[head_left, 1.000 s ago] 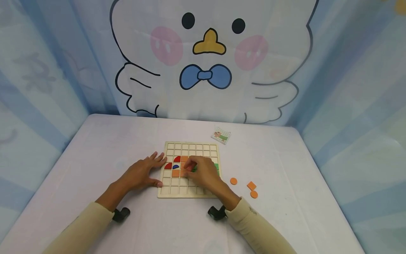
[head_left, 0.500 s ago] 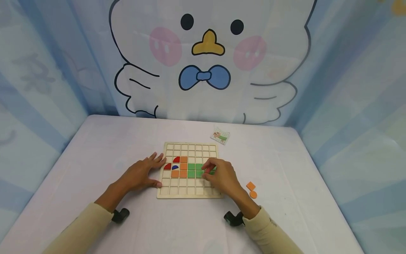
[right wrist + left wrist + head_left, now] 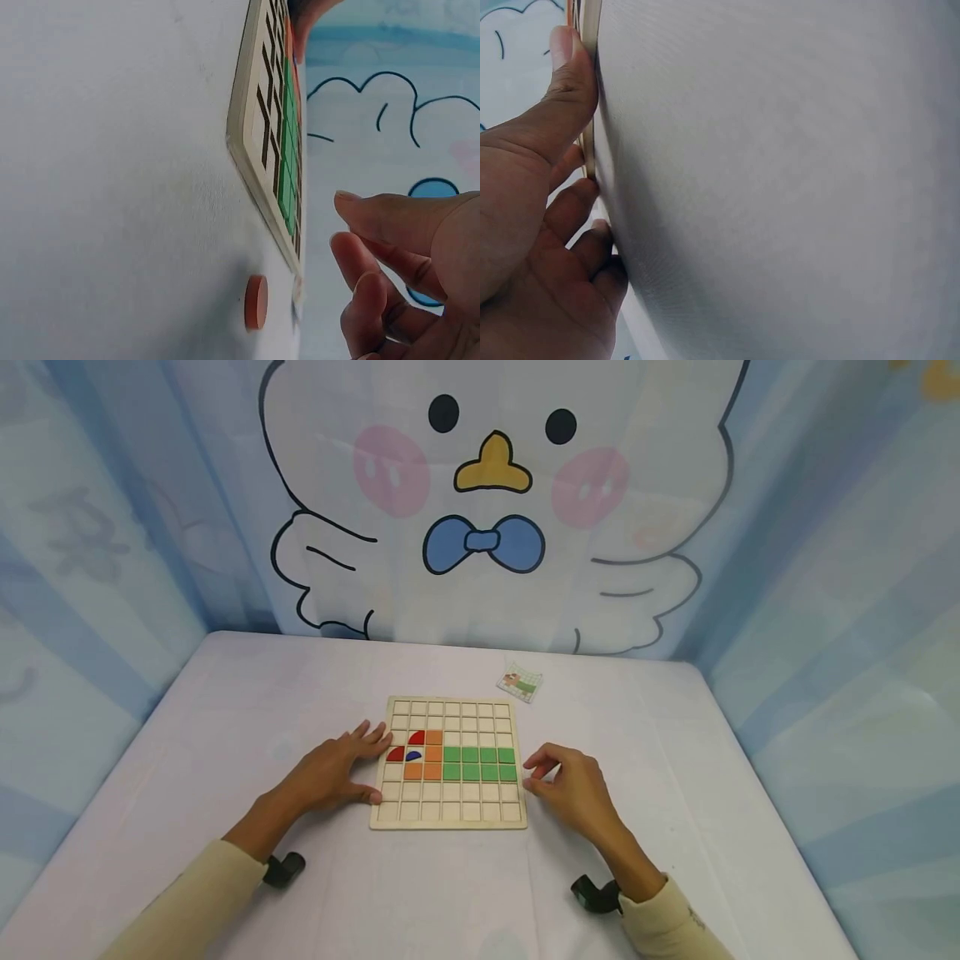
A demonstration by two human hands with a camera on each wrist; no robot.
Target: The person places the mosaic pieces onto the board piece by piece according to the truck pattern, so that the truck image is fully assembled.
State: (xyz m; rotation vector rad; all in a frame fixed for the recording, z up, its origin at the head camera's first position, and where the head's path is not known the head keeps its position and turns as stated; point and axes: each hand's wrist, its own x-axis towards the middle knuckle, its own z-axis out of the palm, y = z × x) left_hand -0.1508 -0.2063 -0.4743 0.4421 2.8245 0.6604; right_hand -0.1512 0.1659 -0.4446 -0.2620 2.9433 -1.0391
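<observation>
The wooden grid board (image 3: pixel 448 812) lies flat on the white table. In its cells are several green squares (image 3: pixel 470 763), several orange squares (image 3: pixel 432 754), red quarter-round pieces (image 3: pixel 417 737) and a blue half-round piece (image 3: pixel 414 756). My left hand (image 3: pixel 337 768) rests at the board's left edge, thumb and fingers spread and touching it. Just off the right edge, my right hand (image 3: pixel 573 789) hovers with fingers loosely bent. The right wrist view shows nothing between thumb and fingertips. Below them an orange disc (image 3: pixel 256 302) sits on the table.
Behind the board's far right corner lies a small picture card (image 3: pixel 520 682) with a printed grid pattern. A curtain (image 3: pixel 487 602) with a cartoon bird surrounds the table (image 3: pixel 420 893) at the back and sides.
My right hand has moved right from over the orange squares, across the green ones and off the board. It now hides the loose orange pieces in the head view. My left hand stays put.
</observation>
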